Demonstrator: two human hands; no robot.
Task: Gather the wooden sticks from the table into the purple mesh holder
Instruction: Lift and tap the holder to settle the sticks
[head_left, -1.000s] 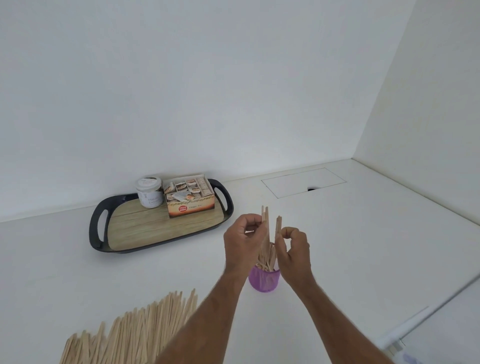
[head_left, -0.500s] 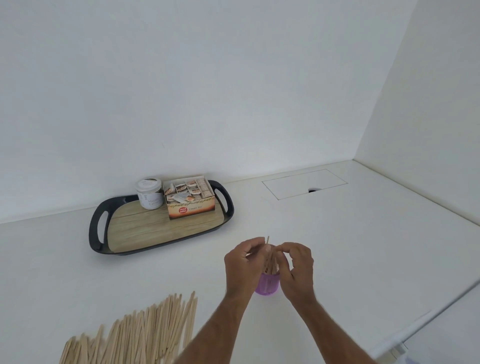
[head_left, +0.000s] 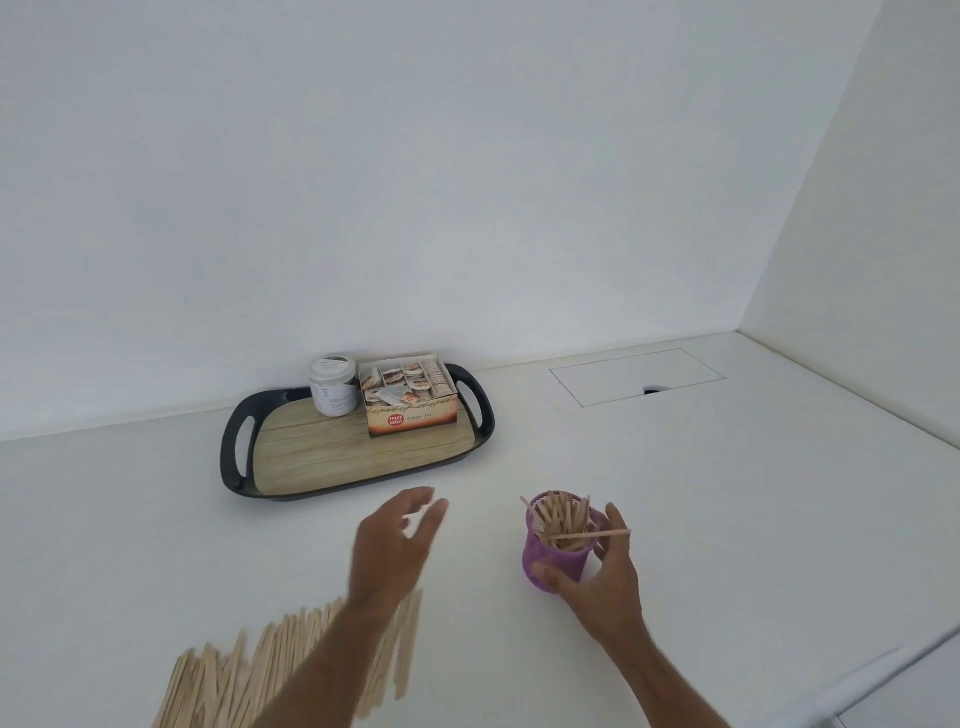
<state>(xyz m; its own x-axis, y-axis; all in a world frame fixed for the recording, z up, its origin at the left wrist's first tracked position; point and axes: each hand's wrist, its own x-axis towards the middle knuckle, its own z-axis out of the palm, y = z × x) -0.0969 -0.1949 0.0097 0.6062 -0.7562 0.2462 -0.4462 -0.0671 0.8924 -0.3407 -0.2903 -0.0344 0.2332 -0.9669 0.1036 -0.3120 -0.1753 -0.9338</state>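
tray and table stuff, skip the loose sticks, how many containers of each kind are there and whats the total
tray: 1
jar on the tray: 1
box of tea sachets on the tray: 1
purple holder with sticks in it, held by the right hand: 1
Total: 4

Pale matt wooden sticks (head_left: 291, 660), purple mesh holder (head_left: 556, 561)

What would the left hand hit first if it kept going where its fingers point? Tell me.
Probably the black tray: the left hand has its fingers aimed up and away toward the tray's near rim, with bare table between. Depth is unclear.
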